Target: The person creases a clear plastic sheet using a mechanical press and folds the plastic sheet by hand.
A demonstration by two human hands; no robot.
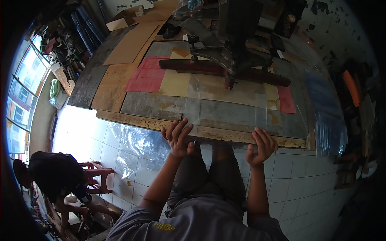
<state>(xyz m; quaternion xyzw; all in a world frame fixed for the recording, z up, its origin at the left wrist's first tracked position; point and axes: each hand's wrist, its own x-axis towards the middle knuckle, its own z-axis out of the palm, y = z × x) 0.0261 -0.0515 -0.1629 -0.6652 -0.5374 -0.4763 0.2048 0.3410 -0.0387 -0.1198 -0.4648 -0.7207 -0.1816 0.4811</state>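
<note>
A clear plastic sheet [227,108] lies over the worktable's front part, and its far end reaches beneath a long metal press bar [193,66]. My left hand [177,137] pinches the sheet's near left corner at the table edge, fingers on top and thumb below. At the near right corner my right hand [262,146] grips it in the same way. The bar hangs from a dark cast-metal machine arm [227,56]. Under the sheet are a yellow panel [175,82] and red panels [146,74] on a grey board.
Stacked clear plastic sheets [327,116] hang over the table's right side. Cardboard [130,44] lies at the back left. Crumpled plastic film [140,146] covers floor at left. A person [56,176] bends near a red stool [98,176] at lower left.
</note>
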